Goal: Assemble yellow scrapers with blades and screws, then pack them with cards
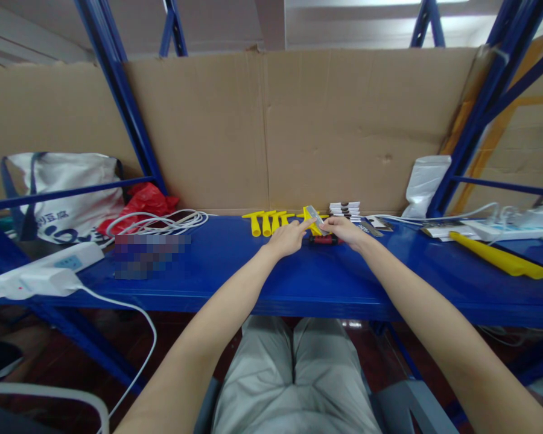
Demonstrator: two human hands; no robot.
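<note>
My left hand (288, 238) is closed at the middle of the blue shelf, its index finger stretched against a yellow scraper (315, 230); the thumb side is partly hidden. My right hand (342, 229) pinches a flat grey metal plate (315, 217), which lies slanted over the scraper's head. Just left of my hands, several more yellow scrapers (266, 224) rest in a row with their handles toward me. A red and black screwdriver-like tool (324, 240) lies below the fingers. Behind my right hand is a stack of small white and dark packets (345, 210).
Cardboard (335, 126) walls off the back. On the left are a power strip (49, 271), coiled white cable (163, 224), a red plastic bag (140, 205) and a cloth bag (72, 193). A long yellow tool (498, 254) and another power strip (507, 230) lie on the right.
</note>
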